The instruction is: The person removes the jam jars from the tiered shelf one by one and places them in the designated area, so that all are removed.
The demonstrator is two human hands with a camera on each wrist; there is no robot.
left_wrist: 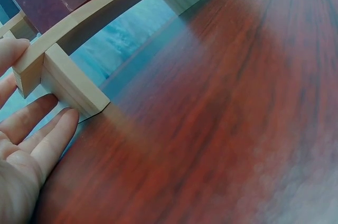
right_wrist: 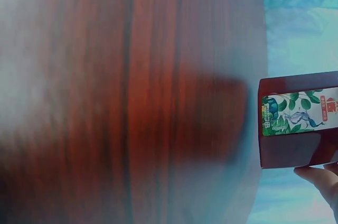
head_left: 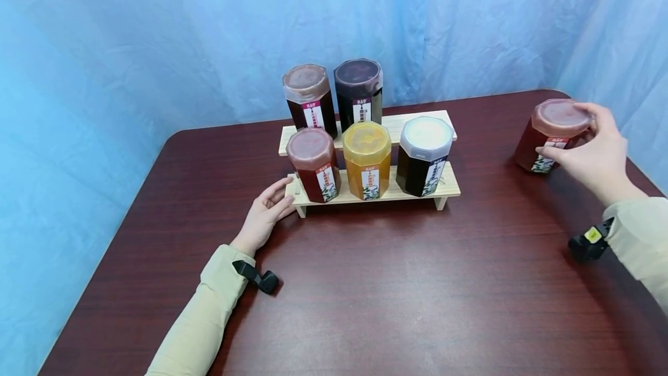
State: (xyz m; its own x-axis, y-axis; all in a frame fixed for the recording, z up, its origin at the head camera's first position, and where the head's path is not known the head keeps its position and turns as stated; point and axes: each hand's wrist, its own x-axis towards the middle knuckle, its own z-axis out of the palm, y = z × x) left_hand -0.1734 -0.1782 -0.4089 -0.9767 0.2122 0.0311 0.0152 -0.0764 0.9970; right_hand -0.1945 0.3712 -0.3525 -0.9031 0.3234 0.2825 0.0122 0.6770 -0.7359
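My right hand (head_left: 595, 155) grips a jar of red jam (head_left: 550, 138) near the table's right side, with the thumb on its front and fingers around the lid. In the right wrist view the jar (right_wrist: 298, 121) stands apart from its dark reflection, seemingly just off the table. My left hand (head_left: 266, 210) holds the left end of a two-step wooden rack (head_left: 347, 197), its fingers near the rack's leg (left_wrist: 71, 86). On the lower step are a red jar (head_left: 313, 155), a yellow jar (head_left: 367, 158) and a dark jar with a white lid (head_left: 425, 155).
Two dark jars, one with a pinkish lid (head_left: 310, 97) and one with a purple lid (head_left: 359, 91), stand on the upper step (head_left: 417, 126). Blue curtains (head_left: 219, 33) hang behind the dark red wooden table (head_left: 365, 283).
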